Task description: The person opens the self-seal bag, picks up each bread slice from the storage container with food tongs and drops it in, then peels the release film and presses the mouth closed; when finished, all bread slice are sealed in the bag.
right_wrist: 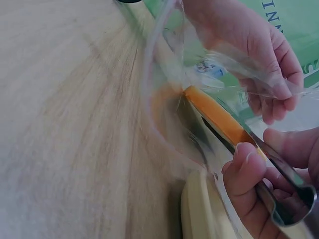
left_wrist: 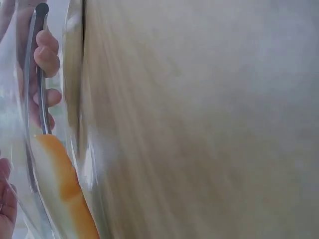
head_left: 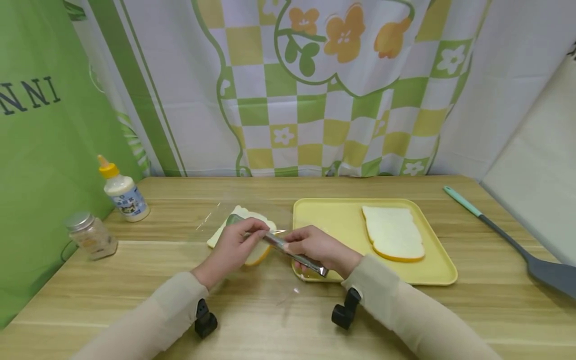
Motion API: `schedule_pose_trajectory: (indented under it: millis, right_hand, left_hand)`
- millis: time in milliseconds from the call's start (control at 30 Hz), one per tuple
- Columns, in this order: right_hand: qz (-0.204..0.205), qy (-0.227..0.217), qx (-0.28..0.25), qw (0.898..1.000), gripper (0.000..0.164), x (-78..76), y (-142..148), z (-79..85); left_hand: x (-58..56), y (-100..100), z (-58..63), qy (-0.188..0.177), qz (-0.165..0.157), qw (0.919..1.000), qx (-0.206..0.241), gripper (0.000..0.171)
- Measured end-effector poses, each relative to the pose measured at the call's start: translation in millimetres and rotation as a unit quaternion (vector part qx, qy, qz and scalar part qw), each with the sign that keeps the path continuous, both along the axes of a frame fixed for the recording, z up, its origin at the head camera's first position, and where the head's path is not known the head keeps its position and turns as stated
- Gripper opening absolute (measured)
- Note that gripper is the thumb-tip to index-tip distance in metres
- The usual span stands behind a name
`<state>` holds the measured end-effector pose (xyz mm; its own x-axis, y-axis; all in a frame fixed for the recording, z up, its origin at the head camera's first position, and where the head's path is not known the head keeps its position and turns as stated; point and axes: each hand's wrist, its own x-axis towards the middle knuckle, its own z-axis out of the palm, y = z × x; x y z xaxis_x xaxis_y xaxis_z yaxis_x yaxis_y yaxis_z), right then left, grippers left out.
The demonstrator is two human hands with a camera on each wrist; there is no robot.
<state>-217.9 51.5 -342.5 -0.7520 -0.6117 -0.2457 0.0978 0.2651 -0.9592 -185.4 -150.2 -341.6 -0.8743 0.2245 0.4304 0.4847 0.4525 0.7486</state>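
Observation:
My right hand (head_left: 317,245) grips metal tongs (head_left: 310,262), its thumb and fingers on the two arms. Between those arms sits a bread slice (right_wrist: 219,112) with an orange-brown crust, seen edge-on in the right wrist view. Clear plastic, which looks like a bag (right_wrist: 184,64), surrounds the slice and part of the tongs. My left hand (right_wrist: 264,59) pinches the plastic near its edge, just beyond the slice. In the head view this slice (head_left: 220,236) is partly covered by my left hand (head_left: 236,245). The tongs' far tips are partly hidden.
A yellow tray (head_left: 330,240) bearing another bread slice (head_left: 393,232) stands to the right. Farther right lies a spatula (head_left: 504,235) with a mint handle. At left are a yellow-capped squeeze bottle (head_left: 128,197) and a silver-lidded jar (head_left: 92,237).

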Motion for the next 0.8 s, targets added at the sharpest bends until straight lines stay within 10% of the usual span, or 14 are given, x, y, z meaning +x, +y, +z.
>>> schedule_pose_trajectory:
  millis: [500, 800]
  right_hand:
    - [-0.013, -0.028, -0.014, 0.999, 0.03, -4.5, -11.8, -6.5]
    - [-0.026, -0.04, -0.008, 0.999, 0.042, -1.8, -10.3, -6.5]
  left_hand:
    - [-5.6, -16.4, -0.5, -0.048, 0.008, 0.9969, -0.061, 0.018]
    - [-6.6, -42.2, -6.7, -0.084, -0.047, 0.982, -0.162, 0.032]
